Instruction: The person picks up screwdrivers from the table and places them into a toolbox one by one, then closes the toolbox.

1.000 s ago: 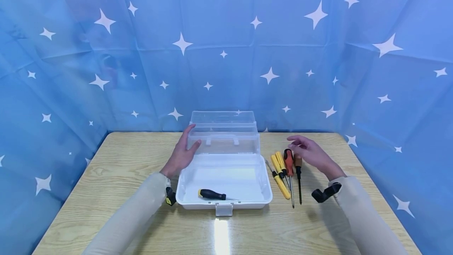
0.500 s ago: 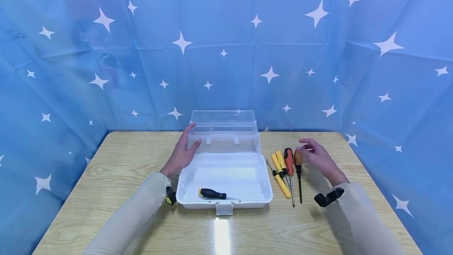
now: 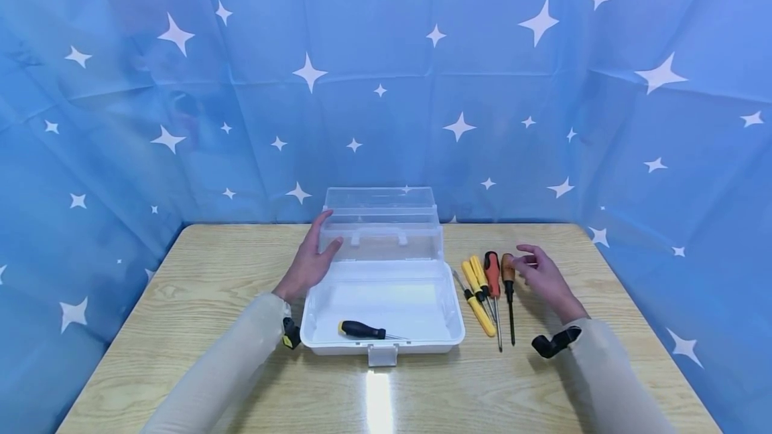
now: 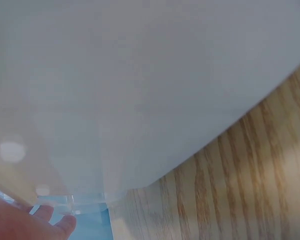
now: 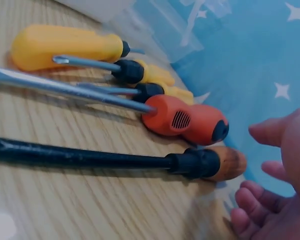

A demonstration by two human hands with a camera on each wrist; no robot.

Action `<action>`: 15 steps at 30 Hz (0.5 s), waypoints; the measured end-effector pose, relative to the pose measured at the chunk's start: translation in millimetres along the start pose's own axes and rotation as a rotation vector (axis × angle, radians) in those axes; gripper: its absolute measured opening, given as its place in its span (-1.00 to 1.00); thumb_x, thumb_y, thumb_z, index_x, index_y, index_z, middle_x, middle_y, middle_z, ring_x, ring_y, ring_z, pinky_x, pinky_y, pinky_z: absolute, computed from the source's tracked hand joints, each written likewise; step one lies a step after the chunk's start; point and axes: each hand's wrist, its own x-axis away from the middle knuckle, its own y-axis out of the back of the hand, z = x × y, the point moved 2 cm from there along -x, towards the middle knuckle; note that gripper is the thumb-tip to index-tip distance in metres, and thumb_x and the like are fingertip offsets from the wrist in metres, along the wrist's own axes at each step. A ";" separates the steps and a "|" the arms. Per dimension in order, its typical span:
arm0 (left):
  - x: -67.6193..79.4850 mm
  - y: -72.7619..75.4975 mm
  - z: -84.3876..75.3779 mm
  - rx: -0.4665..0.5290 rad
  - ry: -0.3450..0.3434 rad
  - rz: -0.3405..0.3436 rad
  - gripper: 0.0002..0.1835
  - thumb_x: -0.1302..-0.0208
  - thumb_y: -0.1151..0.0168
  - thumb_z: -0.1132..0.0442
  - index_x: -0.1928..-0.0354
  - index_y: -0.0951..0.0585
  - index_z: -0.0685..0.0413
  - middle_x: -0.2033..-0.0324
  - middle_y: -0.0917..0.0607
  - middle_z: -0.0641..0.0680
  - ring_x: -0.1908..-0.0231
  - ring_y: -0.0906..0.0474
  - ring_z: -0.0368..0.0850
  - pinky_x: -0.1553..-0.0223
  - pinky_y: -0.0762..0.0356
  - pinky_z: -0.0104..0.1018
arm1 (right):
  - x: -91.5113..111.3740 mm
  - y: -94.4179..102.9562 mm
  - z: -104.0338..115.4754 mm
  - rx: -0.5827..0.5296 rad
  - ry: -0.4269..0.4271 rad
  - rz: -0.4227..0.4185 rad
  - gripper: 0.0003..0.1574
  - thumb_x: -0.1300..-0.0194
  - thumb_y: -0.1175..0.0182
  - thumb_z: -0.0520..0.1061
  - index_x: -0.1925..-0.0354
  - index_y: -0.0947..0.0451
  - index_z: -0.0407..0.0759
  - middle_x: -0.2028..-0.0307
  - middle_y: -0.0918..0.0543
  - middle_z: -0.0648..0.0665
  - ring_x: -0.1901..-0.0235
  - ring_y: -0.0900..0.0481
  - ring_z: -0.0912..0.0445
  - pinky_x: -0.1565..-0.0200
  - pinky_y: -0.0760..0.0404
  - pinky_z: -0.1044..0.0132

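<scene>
A white toolbox stands with its clear lid raised at the back. My left hand grips the lid's left edge, thumb in front; some of its fingers are hidden. In the toolbox, near the front wall, lies a black screwdriver with a yellow end. My right hand hovers beside the wooden-handled screwdriver, fingers loosely bent and holding nothing. In the right wrist view, a small gap separates the fingertips from that handle. To its left lies a red-handled screwdriver.
Several yellow-handled screwdrivers lie between the toolbox and the red one. The toolbox's clear front latch hangs down. Everything stands on a wood-grain table, with a blue star-patterned curtain behind it and at both sides.
My right hand has moved right and slightly toward me, from above the red and wooden handles to the wooden handle's right side. The left hand and toolbox have stayed still.
</scene>
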 end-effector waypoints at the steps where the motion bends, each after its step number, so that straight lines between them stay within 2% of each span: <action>1: 0.0 -0.4 -0.2 0.000 -0.004 0.002 -0.33 -0.34 0.06 -0.17 -0.42 0.02 -0.38 -0.45 0.04 -0.09 -0.43 0.15 0.02 -0.33 0.05 0.22 | 0.0 -0.6 -1.6 0.001 -0.007 -0.005 -0.15 -0.36 0.07 0.26 -0.38 -0.03 -0.19 -0.10 -0.37 -0.34 0.01 -0.42 -0.14 0.17 -0.52 0.20; 8: 0.4 -1.6 -1.9 -0.001 -0.006 0.010 -0.36 -0.36 0.05 -0.13 -0.41 0.03 -0.48 -0.45 0.04 -0.11 -0.43 0.15 0.01 -0.33 0.04 0.21 | 1.2 -5.3 -8.7 0.005 -0.040 -0.013 -0.14 -0.36 0.08 0.27 -0.38 -0.03 -0.23 -0.10 -0.38 -0.33 -0.03 -0.39 -0.13 0.13 -0.46 0.19; 15: 1.0 -0.7 -1.6 -0.006 -0.014 0.001 -0.35 -0.38 0.02 -0.02 -0.42 0.02 -0.42 -0.45 0.03 -0.08 -0.43 0.15 0.03 -0.33 0.06 0.22 | 2.0 -8.1 -7.5 0.022 0.010 -0.003 -0.11 -0.33 0.00 0.26 -0.36 -0.05 -0.26 -0.02 -0.40 -0.30 0.04 -0.41 -0.12 0.19 -0.46 0.22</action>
